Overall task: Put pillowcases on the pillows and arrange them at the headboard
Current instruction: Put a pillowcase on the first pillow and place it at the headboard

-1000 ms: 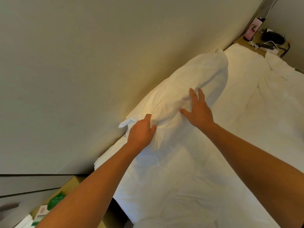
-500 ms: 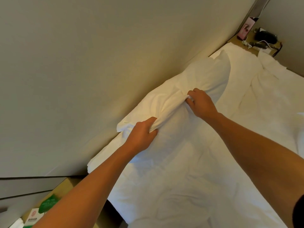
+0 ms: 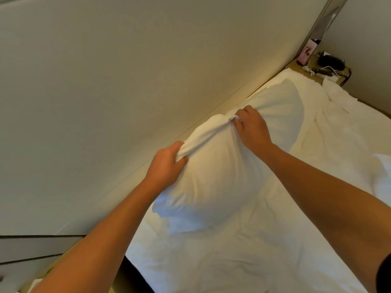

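Observation:
A white pillow in its white pillowcase point(image 3: 213, 178) lies along the pale headboard point(image 3: 127, 92) on the white bed point(image 3: 243, 250). My left hand point(image 3: 167, 163) grips a bunched ridge of the case along the pillow's top edge. My right hand point(image 3: 250, 126) pinches the same ridge further right, so the fabric runs taut between both hands. The pillow's near left corner hangs loose and wrinkled. A second white pillow's edge point(image 3: 383, 178) shows at the far right.
A bedside shelf point(image 3: 325, 70) in the far right corner holds a pink box point(image 3: 306, 52), a black device and white cables. Rumpled white bedding point(image 3: 347, 115) covers the bed's far end. A gap and low ledge lie at the bed's left corner.
My right hand went from lying flat on the pillow to pinching its top edge. Both hands have pulled the pillow up and toward me, away from the headboard's base.

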Demonstrator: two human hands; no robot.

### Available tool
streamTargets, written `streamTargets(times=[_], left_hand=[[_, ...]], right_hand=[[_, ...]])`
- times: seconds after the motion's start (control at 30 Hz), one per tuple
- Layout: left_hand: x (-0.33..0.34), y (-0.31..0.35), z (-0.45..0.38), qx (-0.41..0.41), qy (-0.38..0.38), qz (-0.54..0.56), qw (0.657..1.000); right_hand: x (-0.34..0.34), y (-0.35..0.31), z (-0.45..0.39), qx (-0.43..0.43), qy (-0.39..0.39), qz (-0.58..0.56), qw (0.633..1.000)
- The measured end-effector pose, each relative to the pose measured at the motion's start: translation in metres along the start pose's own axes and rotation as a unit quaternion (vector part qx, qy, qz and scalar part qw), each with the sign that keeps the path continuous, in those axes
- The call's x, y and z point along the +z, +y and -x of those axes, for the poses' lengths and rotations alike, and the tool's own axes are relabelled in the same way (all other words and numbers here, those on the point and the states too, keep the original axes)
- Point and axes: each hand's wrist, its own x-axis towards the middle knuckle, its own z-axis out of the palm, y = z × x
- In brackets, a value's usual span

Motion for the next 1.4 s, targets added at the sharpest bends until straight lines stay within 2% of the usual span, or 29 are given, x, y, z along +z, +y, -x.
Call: streamTargets(times=[0.13, 0.33, 0.47, 0.53, 0.6, 0.7, 0.8, 0.97, 1.13, 1.27, 1.4], left_hand=[[0.024, -0.034, 0.014, -0.059, -0.024, -0.023, 0.998], [0.004, -0.046, -0.008, -0.051, 0.049, -0.043, 0.997], [-0.018, -0.057, -0.023, -0.058, 0.120, -0.089, 0.987], [-0.022, -0.066, -0.026, -0.090, 0.146, -0.132, 0.976], [-0.018, -0.068, -0.024, -0.107, 0.146, -0.213, 0.960], [0.003, -0.062, -0.015, -0.019, 0.063, -0.288, 0.955], [0.032, -0.066, -0.007, 0.063, -0.039, -0.339, 0.938], [0.043, -0.079, -0.006, 0.042, -0.061, -0.387, 0.919], [0.045, -0.068, -0.007, 0.011, -0.087, -0.380, 0.921], [0.060, -0.038, 0.002, 0.011, -0.137, -0.324, 0.936], [0.099, 0.017, 0.032, 0.062, -0.204, -0.249, 0.945]], right_hand=[[0.036, -0.011, 0.007, -0.008, -0.047, 0.010, 0.999], [0.040, -0.045, -0.039, -0.013, -0.008, -0.006, 1.000], [0.045, -0.068, -0.065, 0.005, 0.018, -0.088, 0.996], [0.054, -0.075, -0.070, 0.019, -0.017, -0.133, 0.991], [0.071, -0.076, -0.062, 0.022, -0.083, -0.125, 0.988], [0.098, -0.068, -0.025, 0.063, -0.156, -0.053, 0.984], [0.116, -0.058, 0.015, 0.093, -0.181, -0.023, 0.979], [0.121, -0.056, 0.048, 0.092, -0.236, -0.005, 0.967], [0.103, -0.055, 0.077, 0.092, -0.292, -0.019, 0.952], [0.069, -0.036, 0.128, 0.151, -0.278, -0.026, 0.948], [0.008, 0.008, 0.216, 0.253, -0.240, -0.010, 0.937]])
